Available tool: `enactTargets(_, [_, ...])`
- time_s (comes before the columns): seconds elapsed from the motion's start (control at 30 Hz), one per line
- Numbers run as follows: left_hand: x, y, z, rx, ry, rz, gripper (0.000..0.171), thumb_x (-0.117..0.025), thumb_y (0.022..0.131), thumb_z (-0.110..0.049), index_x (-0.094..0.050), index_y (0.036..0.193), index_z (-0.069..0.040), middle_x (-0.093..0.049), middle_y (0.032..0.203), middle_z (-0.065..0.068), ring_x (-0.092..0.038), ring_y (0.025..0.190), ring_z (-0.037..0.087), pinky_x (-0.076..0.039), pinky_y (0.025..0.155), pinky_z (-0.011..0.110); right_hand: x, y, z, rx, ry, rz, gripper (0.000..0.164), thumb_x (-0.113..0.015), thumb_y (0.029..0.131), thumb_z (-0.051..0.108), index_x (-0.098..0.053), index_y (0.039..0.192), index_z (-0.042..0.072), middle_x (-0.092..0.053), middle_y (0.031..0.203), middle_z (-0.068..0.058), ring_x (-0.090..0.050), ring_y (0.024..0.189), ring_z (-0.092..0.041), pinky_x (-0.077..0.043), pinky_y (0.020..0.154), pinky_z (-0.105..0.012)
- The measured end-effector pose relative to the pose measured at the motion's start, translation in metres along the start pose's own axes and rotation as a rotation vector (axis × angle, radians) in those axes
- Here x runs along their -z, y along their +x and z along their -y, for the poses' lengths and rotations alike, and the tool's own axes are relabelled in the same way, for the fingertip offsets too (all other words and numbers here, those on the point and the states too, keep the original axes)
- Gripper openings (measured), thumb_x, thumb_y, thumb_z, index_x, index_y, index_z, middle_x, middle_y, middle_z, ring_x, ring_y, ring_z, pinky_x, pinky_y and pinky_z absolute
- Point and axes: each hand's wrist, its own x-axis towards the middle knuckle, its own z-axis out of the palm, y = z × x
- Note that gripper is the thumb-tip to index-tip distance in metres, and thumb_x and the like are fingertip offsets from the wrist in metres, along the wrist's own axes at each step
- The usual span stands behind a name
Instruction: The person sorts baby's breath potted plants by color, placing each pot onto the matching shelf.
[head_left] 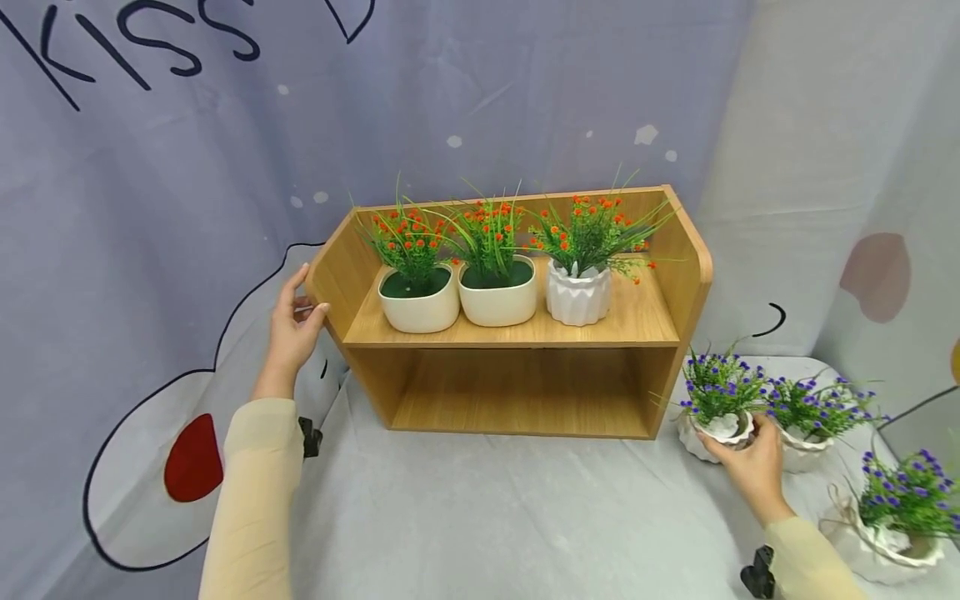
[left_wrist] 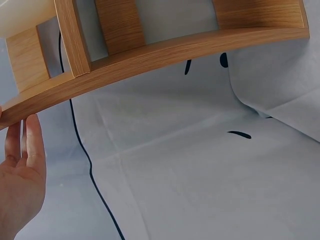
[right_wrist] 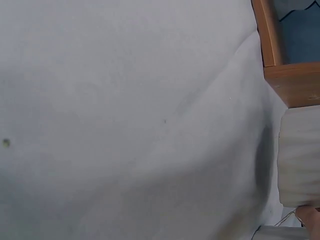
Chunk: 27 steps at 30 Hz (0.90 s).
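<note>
At the left end of a two-tier wooden shelf, my left hand grips the side panel, thumb on the near side. The left wrist view shows this hand with its fingertips at the edge of the wood. Just right of the shelf, my right hand holds the rim of a white fluted pot of purple flowers. In the right wrist view the pot's side stands close to the shelf corner, with only part of the hand showing.
On the upper tier stand two cream oval pots and a white fluted pot, all with orange flowers. Two more purple-flowered pots, one behind the hand and one nearer, stand at the right. A printed curtain hangs behind.
</note>
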Motion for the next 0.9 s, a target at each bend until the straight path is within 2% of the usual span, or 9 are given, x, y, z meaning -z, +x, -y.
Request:
enactTargets(0.17, [0.002,0.0,0.002,0.005,0.003,0.0,0.059,-0.051,0.093,0.005,-0.03,0.147,-0.004,-0.038,0.138,0.023,-0.045,0.089,0.001,-0.041,0.073,0.006,0.01,-0.006,0.008,-0.039,-0.018,0.072,0.087,-0.083,0.062,0.005,-0.035,0.13,-0.018,-0.039,0.124,-0.035,-0.039,0.112,-0.046,-0.035,0.097,-0.057])
enactTargets(0.3, [0.002,0.001,0.004,-0.013,-0.019,-0.012,0.059,-0.052,0.091,0.007,-0.032,0.146,-0.002,-0.04,0.136,0.022,-0.045,0.09,0.003,-0.041,0.075,0.008,0.017,-0.014,0.011,-0.015,-0.043,0.129,0.088,-0.084,0.061,0.006,-0.034,0.13,-0.019,-0.038,0.122,-0.035,-0.04,0.109,-0.046,-0.037,0.094,-0.055])
enactTargets(0.4, [0.002,0.001,0.005,-0.011,-0.022,-0.016,0.059,-0.052,0.091,0.008,-0.032,0.146,-0.002,-0.04,0.137,0.021,-0.046,0.09,0.002,-0.041,0.074,0.007,0.023,-0.022,0.012,0.005,-0.057,0.153,0.087,-0.085,0.06,0.006,-0.036,0.128,-0.018,-0.039,0.12,-0.033,-0.042,0.107,-0.044,-0.038,0.091,-0.043])
enactTargets(0.5, [0.002,0.0,0.004,0.003,-0.012,-0.016,0.059,-0.052,0.092,0.007,-0.032,0.147,-0.004,-0.04,0.137,0.021,-0.045,0.089,0.002,-0.04,0.073,0.006,0.028,-0.03,0.015,0.025,-0.059,0.161,0.084,-0.086,0.059,0.005,-0.039,0.125,-0.017,-0.041,0.117,-0.032,-0.043,0.103,-0.039,-0.039,0.086,-0.021])
enactTargets(0.57, [0.002,0.0,0.004,0.009,-0.003,-0.012,0.06,-0.052,0.092,0.006,-0.031,0.147,-0.005,-0.039,0.137,0.022,-0.045,0.089,0.001,-0.04,0.073,0.007,0.031,-0.035,0.017,0.034,-0.052,0.164,0.085,-0.086,0.058,0.005,-0.039,0.125,-0.017,-0.042,0.115,-0.031,-0.044,0.1,-0.027,-0.036,0.079,-0.004])
enactTargets(0.63, [0.001,0.0,0.003,0.015,0.007,-0.007,0.061,-0.052,0.092,0.005,-0.03,0.148,-0.006,-0.04,0.134,0.024,-0.045,0.088,0.001,-0.041,0.072,0.007,0.033,-0.039,0.019,0.036,-0.034,0.167,0.085,-0.086,0.057,0.003,-0.039,0.125,-0.017,-0.042,0.113,-0.031,-0.042,0.097,-0.01,-0.031,0.073,0.007])
enactTargets(0.77, [0.0,-0.001,0.001,0.015,0.019,0.008,0.061,-0.051,0.093,0.004,-0.029,0.149,-0.006,-0.038,0.138,0.024,-0.044,0.089,0.001,-0.04,0.074,0.008,0.037,-0.049,0.025,0.034,-0.001,0.192,0.087,-0.087,0.056,0.001,-0.038,0.125,-0.018,-0.042,0.112,-0.032,-0.031,0.089,0.015,-0.032,0.071,0.009])
enactTargets(0.9, [-0.002,-0.001,-0.001,-0.003,0.022,0.002,0.06,-0.051,0.093,0.005,-0.029,0.148,-0.004,-0.039,0.137,0.024,-0.044,0.09,0.001,-0.039,0.077,0.011,0.037,-0.061,0.033,0.042,0.016,0.227,0.088,-0.087,0.057,0.001,-0.037,0.126,-0.019,-0.042,0.114,-0.032,-0.029,0.09,0.019,-0.033,0.072,0.009])
